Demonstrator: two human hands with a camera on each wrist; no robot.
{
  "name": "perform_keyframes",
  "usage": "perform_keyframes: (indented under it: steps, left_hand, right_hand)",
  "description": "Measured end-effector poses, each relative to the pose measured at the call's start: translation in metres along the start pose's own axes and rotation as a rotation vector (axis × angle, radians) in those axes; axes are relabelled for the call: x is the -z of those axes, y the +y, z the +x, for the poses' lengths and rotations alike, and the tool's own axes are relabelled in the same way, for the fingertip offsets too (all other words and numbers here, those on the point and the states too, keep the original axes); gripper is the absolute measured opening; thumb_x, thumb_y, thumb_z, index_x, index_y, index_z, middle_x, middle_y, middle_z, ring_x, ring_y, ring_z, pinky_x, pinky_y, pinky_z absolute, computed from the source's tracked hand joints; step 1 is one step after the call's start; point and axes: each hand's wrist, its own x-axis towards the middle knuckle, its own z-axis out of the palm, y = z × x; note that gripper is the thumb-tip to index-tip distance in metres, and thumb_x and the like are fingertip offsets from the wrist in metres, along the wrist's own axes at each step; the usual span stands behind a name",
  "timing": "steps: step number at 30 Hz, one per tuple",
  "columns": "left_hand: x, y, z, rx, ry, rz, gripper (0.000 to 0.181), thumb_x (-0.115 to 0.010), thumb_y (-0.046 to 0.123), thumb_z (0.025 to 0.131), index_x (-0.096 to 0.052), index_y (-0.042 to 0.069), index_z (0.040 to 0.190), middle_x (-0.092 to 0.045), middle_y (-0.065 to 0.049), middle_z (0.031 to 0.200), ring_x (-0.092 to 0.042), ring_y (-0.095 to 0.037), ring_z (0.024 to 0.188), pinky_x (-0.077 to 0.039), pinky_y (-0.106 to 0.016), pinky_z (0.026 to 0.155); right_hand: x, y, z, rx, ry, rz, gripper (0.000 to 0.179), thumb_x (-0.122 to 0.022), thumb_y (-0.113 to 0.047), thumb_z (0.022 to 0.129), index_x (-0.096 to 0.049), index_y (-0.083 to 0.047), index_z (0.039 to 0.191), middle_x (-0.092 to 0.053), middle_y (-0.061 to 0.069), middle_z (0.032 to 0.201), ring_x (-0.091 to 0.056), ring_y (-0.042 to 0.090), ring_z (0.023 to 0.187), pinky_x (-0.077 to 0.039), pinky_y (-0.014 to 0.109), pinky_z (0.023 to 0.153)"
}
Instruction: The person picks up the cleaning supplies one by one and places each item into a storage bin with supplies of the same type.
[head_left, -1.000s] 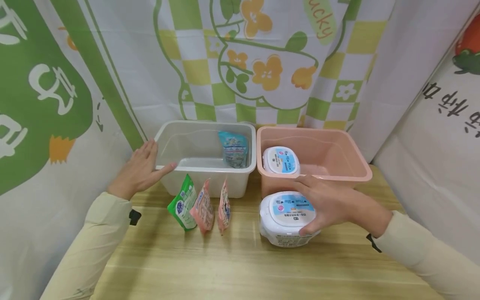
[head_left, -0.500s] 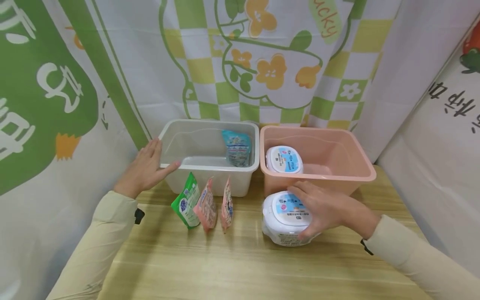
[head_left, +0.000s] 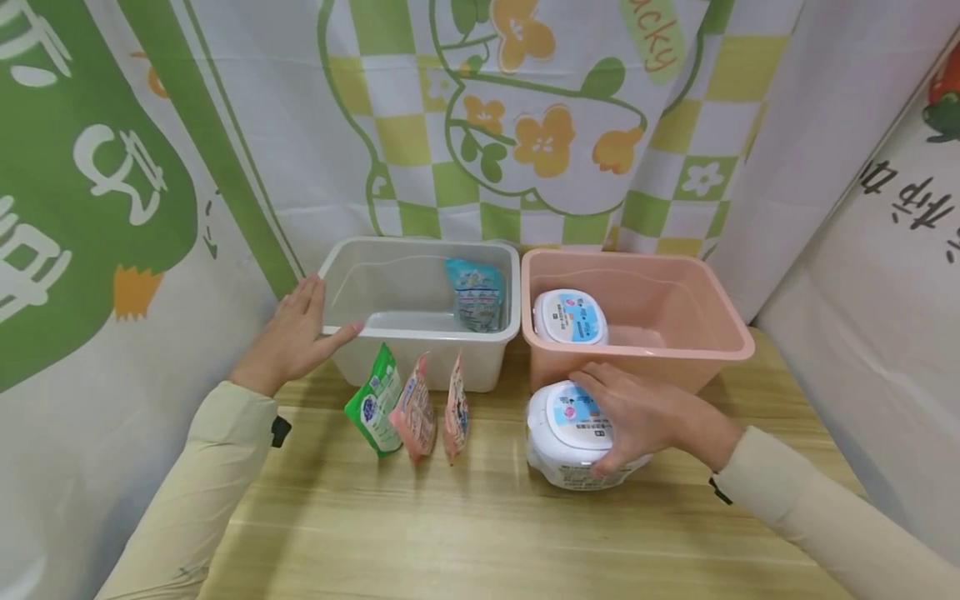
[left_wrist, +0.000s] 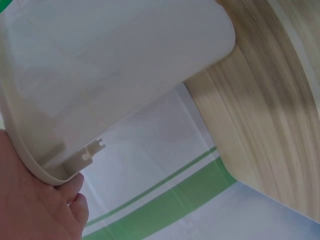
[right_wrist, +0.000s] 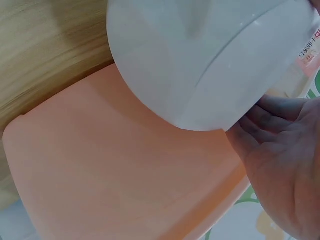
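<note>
In the head view my right hand (head_left: 637, 417) spans a white lidded tub (head_left: 564, 415) with a blue-and-white label, thumb near its front and fingers at its back. The right wrist view shows the tub (right_wrist: 195, 60) close in front of the pink bin (right_wrist: 110, 165). My left hand (head_left: 288, 337) rests on the front left corner of the grey-white bin (head_left: 420, 354), its thumb along the front rim. In the left wrist view, fingertips (left_wrist: 75, 192) touch the rim's outer side. Green (head_left: 377, 400) and pink pouches (head_left: 415, 412) stand before this bin, with another slim pink pouch (head_left: 456, 408) beside them.
A blue pouch (head_left: 477, 293) leans inside the grey-white bin at its right end. Another white tub (head_left: 570, 317) sits in the left end of the pink bin (head_left: 660, 300). Both bins stand side by side on the wooden table (head_left: 420, 533), with printed curtains (head_left: 465, 225) behind.
My right hand has shifted slightly left across the tub, covering more of its lid. The view has moved a little; my left hand stays on the bin's corner.
</note>
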Motion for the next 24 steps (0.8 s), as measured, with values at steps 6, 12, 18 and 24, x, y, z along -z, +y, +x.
perform_keyframes:
  steps: [6,12,18,24]
  left_hand:
    - [0.0000,0.0006,-0.0003,0.003,-0.011,0.008,0.109,-0.037,0.071,0.105,0.002,-0.013,0.163,0.005,-0.032,0.173,0.000,-0.051,0.162,-0.006,-0.066,0.131]
    - [0.0008,0.0015,0.0006,0.000,-0.013,0.010,0.109,-0.036,0.071,0.105,0.002,-0.013,0.163,0.006,-0.032,0.173,0.000,-0.051,0.162,-0.005,-0.066,0.131]
    - [0.0023,0.0014,0.0015,0.002,-0.021,0.015,0.109,-0.034,0.072,0.105,0.004,-0.012,0.162,0.008,-0.032,0.173,0.001,-0.051,0.162,-0.005,-0.066,0.131]
    - [0.0011,0.0017,0.0005,0.002,-0.023,0.014,0.109,-0.035,0.073,0.105,0.004,-0.012,0.163,0.007,-0.032,0.173,0.001,-0.051,0.162,-0.006,-0.065,0.131]
  right_hand:
    - [-0.0033,0.0029,0.0031,0.012,-0.013,0.002,0.122,-0.084,-0.074,0.068,-0.043,0.004,0.152,-0.053,0.015,0.144,-0.055,0.028,0.129,-0.054,0.048,0.108]
    - [-0.0046,0.0052,0.0055,0.043,0.007,0.002,0.121,-0.084,-0.073,0.067,-0.044,0.004,0.151,-0.054,0.015,0.142,-0.055,0.027,0.127,-0.053,0.047,0.109]
    - [-0.0067,0.0064,0.0084,0.052,0.020,-0.004,0.118,-0.082,-0.073,0.066,-0.045,0.002,0.150,-0.055,0.012,0.140,-0.054,0.025,0.126,-0.052,0.046,0.110]
    - [-0.0096,0.0072,0.0091,0.055,0.043,0.000,0.118,-0.084,-0.072,0.063,-0.048,0.002,0.148,-0.056,0.012,0.138,-0.054,0.025,0.125,-0.052,0.046,0.109]
